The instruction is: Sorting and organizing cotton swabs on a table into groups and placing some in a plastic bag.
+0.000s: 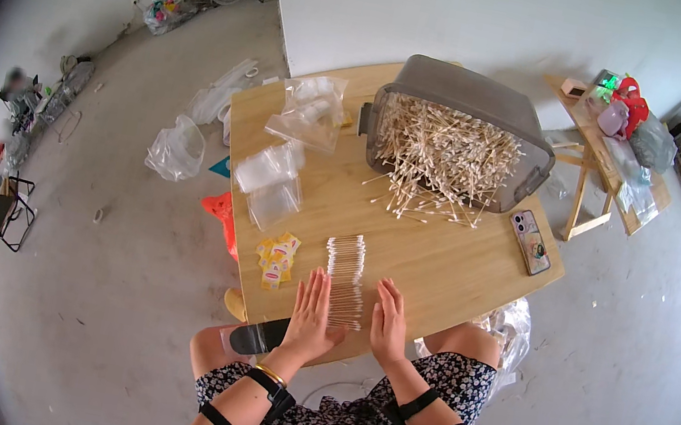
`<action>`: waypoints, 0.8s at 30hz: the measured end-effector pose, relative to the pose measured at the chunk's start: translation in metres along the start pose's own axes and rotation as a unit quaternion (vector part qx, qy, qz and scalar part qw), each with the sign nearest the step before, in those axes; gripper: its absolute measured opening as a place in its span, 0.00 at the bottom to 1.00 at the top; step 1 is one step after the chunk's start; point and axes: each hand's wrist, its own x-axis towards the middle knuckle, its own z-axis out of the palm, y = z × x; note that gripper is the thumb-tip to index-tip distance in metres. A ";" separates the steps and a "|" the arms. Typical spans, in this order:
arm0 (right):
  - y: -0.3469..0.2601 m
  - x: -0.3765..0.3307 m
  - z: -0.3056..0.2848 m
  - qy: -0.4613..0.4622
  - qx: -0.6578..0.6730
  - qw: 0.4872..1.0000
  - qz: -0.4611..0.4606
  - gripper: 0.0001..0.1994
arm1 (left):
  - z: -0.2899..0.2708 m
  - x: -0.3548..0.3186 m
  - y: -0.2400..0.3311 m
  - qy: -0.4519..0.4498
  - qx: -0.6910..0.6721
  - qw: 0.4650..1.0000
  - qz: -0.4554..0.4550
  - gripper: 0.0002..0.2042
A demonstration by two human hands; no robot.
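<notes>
A row of cotton swabs [345,268] lies side by side on the wooden table [432,261], running from its middle toward the near edge. My left hand [311,317] rests at the left of the row's near part, fingers straight and pointing away from me, hiding some swab ends. On the other side my right hand [389,321] is held with fingers extended, a small gap from the swabs. Neither hand grips anything. Beyond them a grey plastic bin [463,84] lies tipped on its side, with a heap of loose cotton swabs [447,149] spilling from its mouth.
Left of the row are small yellow-and-white labels [275,260]. Clear plastic bags [272,187] lie along the table's left side. A phone [529,243] sits near the right edge. A second wooden table [596,135] with bags stands at the far right, by the wall.
</notes>
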 end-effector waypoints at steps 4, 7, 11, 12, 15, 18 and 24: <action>-0.004 -0.001 0.003 -0.003 0.011 1.000 0.005 0.18 | 0.004 -0.004 -0.006 -0.008 0.028 0.999 0.024 0.57; -0.005 0.000 0.005 -0.003 0.010 1.000 0.013 0.18 | 0.009 0.004 -0.008 -0.006 0.040 0.999 0.005 0.57; -0.006 0.005 0.001 0.002 0.016 1.000 0.016 0.19 | 0.004 0.011 -0.003 0.008 0.016 1.000 -0.009 0.56; -0.005 0.006 0.002 -0.001 0.022 1.000 0.014 0.21 | 0.005 0.010 -0.005 0.008 0.016 1.000 -0.009 0.56; -0.003 0.010 0.011 -0.014 0.060 0.998 0.020 0.24 | 0.011 0.011 -0.011 0.045 -0.035 0.998 -0.040 0.51; 0.000 0.019 0.023 -0.021 0.087 0.996 0.014 0.27 | 0.020 0.020 -0.012 0.104 -0.182 0.973 -0.098 0.44; 0.002 0.032 0.048 -0.023 0.126 0.992 -0.020 0.31 | 0.033 0.043 -0.008 0.123 -0.284 0.949 -0.057 0.43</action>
